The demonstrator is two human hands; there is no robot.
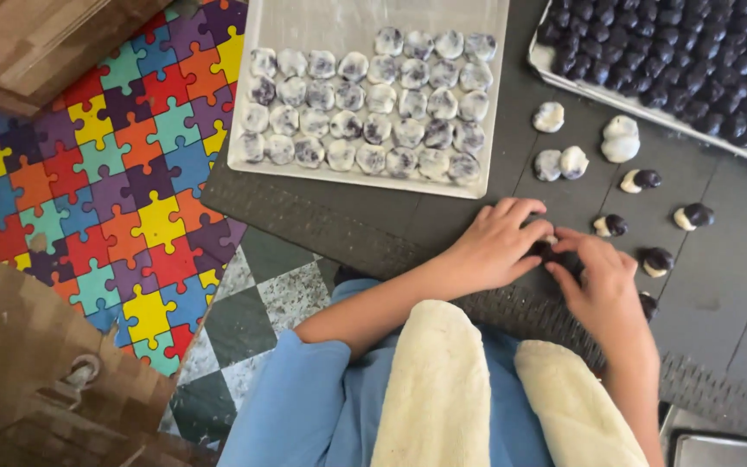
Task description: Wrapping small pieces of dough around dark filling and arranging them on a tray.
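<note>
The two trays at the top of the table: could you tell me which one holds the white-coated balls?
The white tray in the upper middle holds rows of white-coated balls. The tray at the upper right holds only bare dark balls.

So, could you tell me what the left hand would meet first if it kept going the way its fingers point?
Probably the half-wrapped dark ball on the dark table: the left hand points right and slightly up. The right hand lies just below that line.

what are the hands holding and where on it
Both the left hand and right hand pinch a small dark ball between their fingertips; which part is gripped cannot be told.
</note>
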